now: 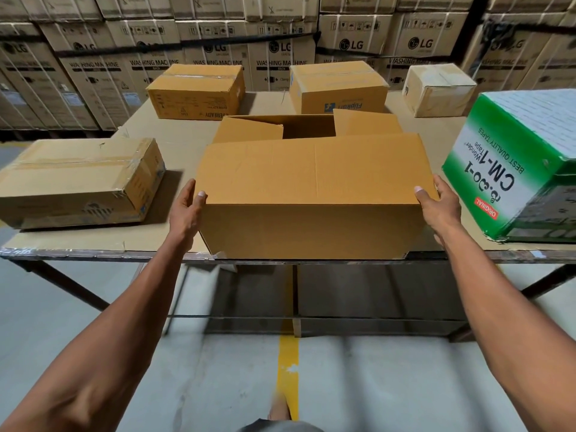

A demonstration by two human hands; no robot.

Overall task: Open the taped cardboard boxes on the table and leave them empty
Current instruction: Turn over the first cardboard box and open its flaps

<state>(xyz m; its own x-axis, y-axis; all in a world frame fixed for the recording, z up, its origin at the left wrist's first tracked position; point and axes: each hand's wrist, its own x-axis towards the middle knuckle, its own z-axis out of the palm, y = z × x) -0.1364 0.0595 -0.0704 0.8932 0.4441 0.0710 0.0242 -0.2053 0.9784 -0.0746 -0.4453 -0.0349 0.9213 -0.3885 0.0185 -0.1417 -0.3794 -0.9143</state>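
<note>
At the near edge of a warehouse table [78,241], a person's left hand [186,210] and right hand [438,207] clamp the ends of an opened cardboard box [311,194], thumbs on top; an even, level grip should keep it from tipping off the edge.

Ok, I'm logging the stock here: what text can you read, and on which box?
"CM-1 Wonder Tape", "BEST QUALITY TAPES", "ORIGINAL": green box, upside down.
"EVEREADY": far left box, upside down.
"Flipkart": far middle box, upside down, blurred.
"LG", "WASHING MACHINE": stacked cartons behind.
Smaller print: unreadable.
</note>
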